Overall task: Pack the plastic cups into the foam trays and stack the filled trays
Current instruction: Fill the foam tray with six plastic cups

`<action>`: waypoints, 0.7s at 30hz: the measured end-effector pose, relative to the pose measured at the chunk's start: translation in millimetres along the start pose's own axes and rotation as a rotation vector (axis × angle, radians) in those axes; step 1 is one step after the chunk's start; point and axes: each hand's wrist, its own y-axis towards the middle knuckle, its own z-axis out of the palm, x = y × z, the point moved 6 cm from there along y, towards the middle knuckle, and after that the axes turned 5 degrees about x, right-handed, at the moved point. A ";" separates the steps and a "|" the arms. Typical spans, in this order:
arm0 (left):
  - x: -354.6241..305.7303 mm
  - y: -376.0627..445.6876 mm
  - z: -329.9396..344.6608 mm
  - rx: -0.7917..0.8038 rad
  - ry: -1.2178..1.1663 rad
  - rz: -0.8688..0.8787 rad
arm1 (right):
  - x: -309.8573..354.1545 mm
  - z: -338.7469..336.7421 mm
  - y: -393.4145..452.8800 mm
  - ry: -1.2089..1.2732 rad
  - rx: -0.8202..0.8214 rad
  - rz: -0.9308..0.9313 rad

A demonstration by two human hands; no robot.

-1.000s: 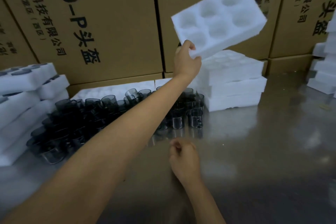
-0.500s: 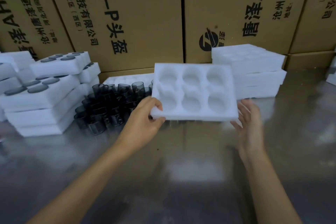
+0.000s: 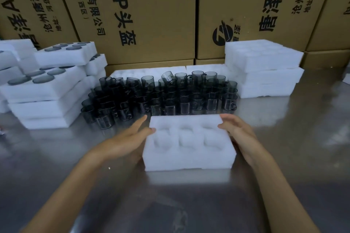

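Observation:
An empty white foam tray (image 3: pixel 189 159) with round pockets lies flat on the steel table in front of me. My left hand (image 3: pixel 130 137) rests against its left end with straight fingers, thumb on the top edge. My right hand (image 3: pixel 237 128) touches its right end, fingers loosely spread. Just behind the tray stands a dense crowd of several smoky-grey plastic cups (image 3: pixel 161 94). A stack of filled trays (image 3: pixel 49 89) with dark cup tops showing sits at the left. A stack of empty trays (image 3: pixel 265 66) sits at the back right.
Tall cardboard boxes (image 3: pixel 147 15) wall off the back of the table. More flat foam (image 3: pixel 144 73) lies behind the cups. A bit of foam (image 3: pixel 346 79) shows at the right edge. Bare reflective steel table (image 3: pixel 189 204) stretches toward me.
The tray came down from high at the back right, held by my left hand alone, and now lies on the table before me. My right hand rose to meet its right end.

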 end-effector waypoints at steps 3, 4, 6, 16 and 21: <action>10.5 22.5 -19.7 -0.165 -0.006 -0.075 | -3.8 2.6 2.2 -0.027 -0.035 0.013; 14.4 29.3 -23.7 -0.227 -0.094 -0.075 | -4.6 1.5 3.5 -0.026 -0.057 0.013; 25.3 42.1 -25.2 -0.361 -0.393 -0.032 | -6.2 -0.9 7.3 0.002 -0.105 0.011; 64.5 73.8 -29.2 -0.679 -0.599 0.117 | 24.1 21.4 22.6 -0.185 -0.158 -0.136; 62.9 82.7 -39.0 -0.771 -0.527 0.044 | 87.6 112.0 61.5 -0.732 -0.010 -0.376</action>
